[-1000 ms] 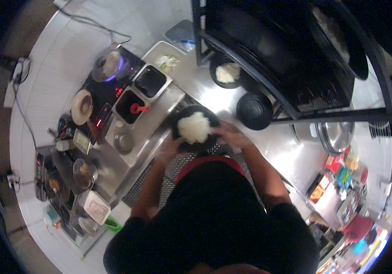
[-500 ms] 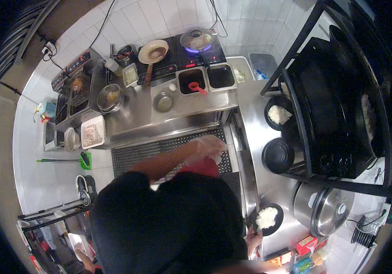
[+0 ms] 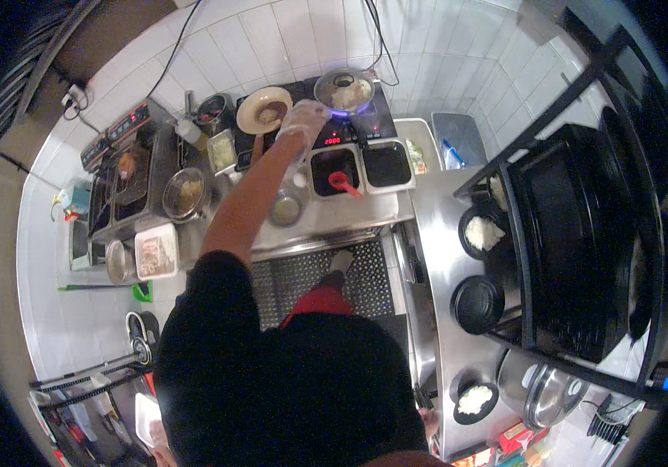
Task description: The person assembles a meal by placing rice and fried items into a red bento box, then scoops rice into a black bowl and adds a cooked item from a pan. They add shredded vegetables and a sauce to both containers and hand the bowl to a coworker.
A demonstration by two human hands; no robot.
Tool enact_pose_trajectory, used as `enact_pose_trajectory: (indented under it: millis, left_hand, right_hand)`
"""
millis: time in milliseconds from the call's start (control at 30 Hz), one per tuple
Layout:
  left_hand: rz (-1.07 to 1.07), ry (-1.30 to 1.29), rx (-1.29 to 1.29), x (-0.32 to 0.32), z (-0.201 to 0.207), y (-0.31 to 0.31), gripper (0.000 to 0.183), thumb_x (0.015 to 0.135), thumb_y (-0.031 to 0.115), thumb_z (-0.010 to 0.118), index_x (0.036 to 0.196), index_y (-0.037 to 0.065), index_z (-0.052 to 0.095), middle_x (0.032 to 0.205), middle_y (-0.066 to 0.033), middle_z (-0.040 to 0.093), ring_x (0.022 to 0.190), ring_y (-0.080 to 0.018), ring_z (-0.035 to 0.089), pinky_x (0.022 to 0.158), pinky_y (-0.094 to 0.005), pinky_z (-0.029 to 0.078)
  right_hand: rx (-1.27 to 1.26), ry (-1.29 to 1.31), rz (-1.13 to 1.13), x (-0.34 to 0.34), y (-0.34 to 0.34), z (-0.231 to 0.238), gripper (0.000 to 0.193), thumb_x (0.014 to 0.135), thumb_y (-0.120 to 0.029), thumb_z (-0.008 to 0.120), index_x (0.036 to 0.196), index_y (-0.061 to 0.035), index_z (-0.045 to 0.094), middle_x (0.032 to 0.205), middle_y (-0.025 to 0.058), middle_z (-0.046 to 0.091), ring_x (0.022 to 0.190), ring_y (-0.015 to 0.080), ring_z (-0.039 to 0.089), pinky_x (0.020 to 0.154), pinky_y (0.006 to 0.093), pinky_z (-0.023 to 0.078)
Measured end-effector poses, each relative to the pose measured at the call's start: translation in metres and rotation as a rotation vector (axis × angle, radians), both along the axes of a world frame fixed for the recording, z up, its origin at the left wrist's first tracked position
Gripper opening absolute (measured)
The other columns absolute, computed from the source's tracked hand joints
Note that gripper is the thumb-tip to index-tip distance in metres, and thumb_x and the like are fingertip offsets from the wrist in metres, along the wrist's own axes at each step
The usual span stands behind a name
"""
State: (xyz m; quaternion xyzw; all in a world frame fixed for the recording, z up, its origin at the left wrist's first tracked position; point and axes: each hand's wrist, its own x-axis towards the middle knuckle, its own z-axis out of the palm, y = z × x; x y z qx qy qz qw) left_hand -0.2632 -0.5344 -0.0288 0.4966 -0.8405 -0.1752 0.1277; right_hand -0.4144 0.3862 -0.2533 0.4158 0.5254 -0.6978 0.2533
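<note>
My left hand, in a clear plastic glove, reaches over the black cooktop between two pans. Its fingers are blurred and partly hidden by the back of the hand. Just left of it sits a cream-coloured frying pan with brown food in it. To its right, a pan under a glass lid stands on a zone glowing blue. At lower right, part of a hand shows beside my dark-clothed body; whose it is cannot be made out. A black plate with white rice lies near it.
Two black tubs, one with a red scoop, sit before the cooktop. At left are a bowl and white tray. A black rack stands over the right counter. At lower left, another hand touches a white container.
My gloved left hand has gone from above the floor mat, near my body, forward to the cooktop. The plate of rice at lower right now sits apart from the hand there.
</note>
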Motion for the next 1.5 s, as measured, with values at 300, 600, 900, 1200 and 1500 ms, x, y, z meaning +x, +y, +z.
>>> enact_pose_trajectory:
  millis: [300, 600, 900, 1200, 1500]
  left_hand:
    - [-0.003, -0.178, -0.120, -0.109, -0.074, -0.198, 0.034, 0.098, 0.033, 0.059, 0.115, 0.005, 0.072, 0.128, -0.0192, 0.068, 0.120, -0.0358, 0.065, 0.101, -0.0472, 0.053]
    - [-0.291, -0.256, -0.267, -0.061, -0.059, -0.224, 0.034, 0.097, 0.042, 0.062, 0.111, 0.015, 0.077, 0.111, -0.0171, 0.073, 0.106, -0.0369, 0.069, 0.093, -0.0472, 0.055]
    - [0.041, -0.290, 0.052, 0.068, -0.021, -0.262, 0.034, 0.097, 0.046, 0.061, 0.113, 0.019, 0.077, 0.106, -0.0182, 0.074, 0.101, -0.0358, 0.069, 0.086, -0.0468, 0.055]
    - [0.146, -0.302, -0.034, 0.156, -0.072, -0.238, 0.050, 0.091, 0.050, 0.069, 0.103, 0.002, 0.075, 0.109, -0.0251, 0.071, 0.106, -0.0421, 0.068, 0.093, -0.0491, 0.053]
    - [0.149, -0.216, 0.023, 0.156, -0.082, -0.222, 0.045, 0.092, 0.045, 0.069, 0.111, 0.005, 0.075, 0.111, -0.0228, 0.072, 0.106, -0.0417, 0.068, 0.093, -0.0486, 0.054]
  right_hand:
    - [0.049, -0.127, 0.440, 0.036, -0.166, 0.031, 0.029, 0.098, -0.042, 0.061, 0.102, -0.0129, 0.060, 0.093, 0.0061, 0.068, 0.081, 0.0216, 0.066, 0.070, 0.0352, 0.055]
    - [0.120, -0.065, 0.680, -0.009, -0.280, 0.044, 0.020, 0.101, -0.032, 0.061, 0.106, -0.0129, 0.063, 0.086, 0.0083, 0.068, 0.069, 0.0202, 0.066, 0.058, 0.0312, 0.054]
    - [0.238, 0.685, 1.472, -0.085, -0.572, 0.142, 0.049, 0.098, -0.051, 0.067, 0.105, -0.0029, 0.070, 0.085, 0.0074, 0.069, 0.078, 0.0167, 0.066, 0.073, 0.0343, 0.053]
    - [0.579, 1.613, 1.742, -0.080, -0.872, 0.167, 0.062, 0.083, -0.027, 0.076, 0.135, 0.0006, 0.060, 0.113, 0.0263, 0.071, 0.106, 0.0414, 0.069, 0.095, 0.0472, 0.052]
    - [0.349, 1.273, 2.103, -0.088, -0.936, 0.100, 0.037, 0.085, -0.019, 0.071, 0.118, -0.0017, 0.069, 0.099, 0.0253, 0.071, 0.098, 0.0423, 0.069, 0.088, 0.0494, 0.054]
